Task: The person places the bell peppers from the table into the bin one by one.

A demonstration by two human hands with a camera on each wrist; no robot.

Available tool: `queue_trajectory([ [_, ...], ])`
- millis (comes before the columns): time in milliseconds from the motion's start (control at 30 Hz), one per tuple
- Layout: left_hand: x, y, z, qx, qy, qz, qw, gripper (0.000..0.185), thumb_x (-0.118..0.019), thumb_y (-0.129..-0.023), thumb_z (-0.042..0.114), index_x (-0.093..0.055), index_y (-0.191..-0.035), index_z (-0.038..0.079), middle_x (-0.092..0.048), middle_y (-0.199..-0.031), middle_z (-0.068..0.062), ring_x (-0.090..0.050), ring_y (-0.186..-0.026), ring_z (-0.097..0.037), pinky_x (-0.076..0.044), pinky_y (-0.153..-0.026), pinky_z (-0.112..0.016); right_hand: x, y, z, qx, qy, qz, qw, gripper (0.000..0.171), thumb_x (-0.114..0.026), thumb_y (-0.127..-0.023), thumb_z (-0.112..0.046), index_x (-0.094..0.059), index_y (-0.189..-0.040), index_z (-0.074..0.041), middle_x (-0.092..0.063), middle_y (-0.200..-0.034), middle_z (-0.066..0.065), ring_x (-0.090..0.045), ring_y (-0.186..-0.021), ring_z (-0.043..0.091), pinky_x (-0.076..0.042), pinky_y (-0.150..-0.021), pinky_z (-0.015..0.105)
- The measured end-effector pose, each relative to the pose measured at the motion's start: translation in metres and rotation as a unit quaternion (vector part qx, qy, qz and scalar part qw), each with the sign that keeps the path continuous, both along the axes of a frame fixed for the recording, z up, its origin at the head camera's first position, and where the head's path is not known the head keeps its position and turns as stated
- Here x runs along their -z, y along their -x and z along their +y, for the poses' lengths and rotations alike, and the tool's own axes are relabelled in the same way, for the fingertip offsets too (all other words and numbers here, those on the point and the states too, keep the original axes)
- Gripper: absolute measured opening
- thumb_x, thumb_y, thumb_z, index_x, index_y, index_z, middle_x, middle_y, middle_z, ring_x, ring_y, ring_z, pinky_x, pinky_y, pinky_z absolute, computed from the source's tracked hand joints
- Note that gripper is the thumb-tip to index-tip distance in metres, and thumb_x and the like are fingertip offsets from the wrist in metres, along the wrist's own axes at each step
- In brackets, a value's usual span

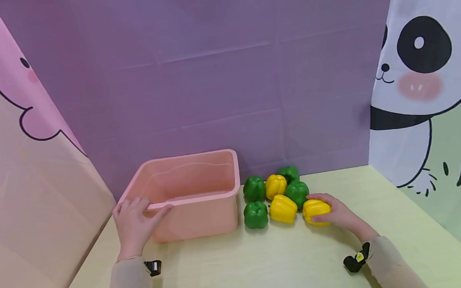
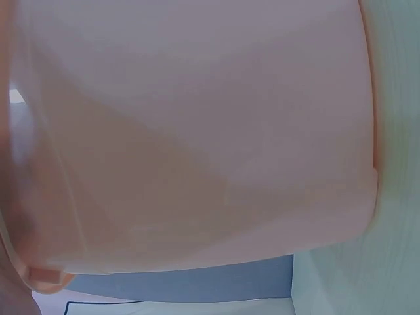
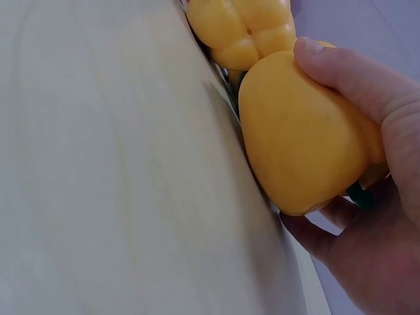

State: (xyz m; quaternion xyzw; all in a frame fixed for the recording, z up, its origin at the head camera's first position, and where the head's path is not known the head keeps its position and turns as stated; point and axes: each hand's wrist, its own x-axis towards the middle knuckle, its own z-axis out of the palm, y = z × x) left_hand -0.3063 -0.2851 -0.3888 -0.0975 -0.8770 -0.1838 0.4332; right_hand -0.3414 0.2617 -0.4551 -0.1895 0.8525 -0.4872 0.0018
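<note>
On table [image 1: 261, 265]: seemingly unlabelled yellow pepper [image 1: 315, 211].

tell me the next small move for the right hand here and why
Probably lift the rightmost yellow plastic bell pepper off the pale wooden table. The right hand already grips it, it still rests on the table, and the left hand holds the rim of the empty pink plastic tub.

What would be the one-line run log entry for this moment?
left hand: holds pink plastic tub rim | right hand: grips yellow plastic pepper on table
</note>
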Motion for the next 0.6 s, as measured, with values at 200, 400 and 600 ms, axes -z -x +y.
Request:
queue_trajectory([
  [200,-0.0003,-0.0006,0.0006,-0.002,0.003,0.001,1.0000,0.050,-0.077,-0.071,0.054,-0.043,-0.065,0.018,-0.045,-0.067,0.001,-0.042,-0.075,-0.027,-0.023,-0.093,-0.057,0.0021,0.0022,0.0008,0.004,-0.009,0.006,1.000,0.065,-0.079,-0.079,-0.017,-0.051,-0.136,-0.007,-0.049,-0.128,0.018,-0.051,-0.099,0.026,-0.046,-0.083,0.040],
  [400,0.0007,0.0004,0.0004,0.000,0.002,0.011,0.9999,0.051,-0.077,-0.070,0.054,-0.042,-0.064,0.018,-0.044,-0.066,0.002,-0.040,-0.073,-0.027,-0.024,-0.092,-0.057,-0.0014,-0.0007,0.0020,0.001,-0.003,0.011,1.000,0.064,-0.079,-0.079,-0.017,-0.052,-0.136,-0.007,-0.049,-0.128,0.018,-0.051,-0.099,0.026,-0.046,-0.084,0.040],
  [600,0.0013,0.0015,-0.0005,-0.001,0.000,0.013,0.9999,0.051,-0.077,-0.069,0.055,-0.042,-0.064,0.018,-0.044,-0.066,0.003,-0.040,-0.073,-0.026,-0.024,-0.092,-0.057,-0.0077,-0.0007,0.0014,0.006,-0.013,0.025,1.000,0.064,-0.079,-0.078,-0.018,-0.052,-0.135,-0.006,-0.051,-0.126,0.018,-0.052,-0.096,0.026,-0.046,-0.082,0.040],
])
